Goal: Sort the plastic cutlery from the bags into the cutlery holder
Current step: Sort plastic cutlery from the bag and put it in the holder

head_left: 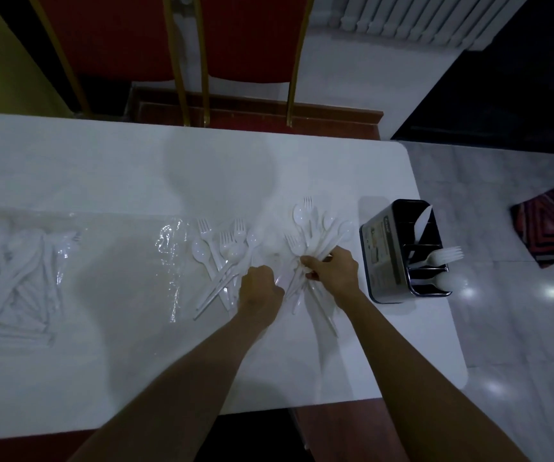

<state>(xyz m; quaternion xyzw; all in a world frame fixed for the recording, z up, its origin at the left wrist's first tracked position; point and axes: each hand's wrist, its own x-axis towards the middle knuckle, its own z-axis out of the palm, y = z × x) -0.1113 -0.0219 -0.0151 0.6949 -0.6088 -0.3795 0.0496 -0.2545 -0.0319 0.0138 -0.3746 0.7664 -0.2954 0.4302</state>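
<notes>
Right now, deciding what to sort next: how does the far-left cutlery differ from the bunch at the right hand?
The far-left cutlery lies inside a clear bag; the bunch fans out, seemingly loose. No hand touches the far-left cutlery; the right hand grips the bunch. Both are white plastic, on the table.

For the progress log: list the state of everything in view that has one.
cutlery holder: upright, with a knife, fork and spoon in separate compartments.
right hand: grips the cutlery bunch, which is fanned out.
left hand: fingers curled, hold unclear.
loose cutlery: spread flat on the table.
opened clear bag: crumpled, lying flat.
full bag: lying flat, packed.
</notes>
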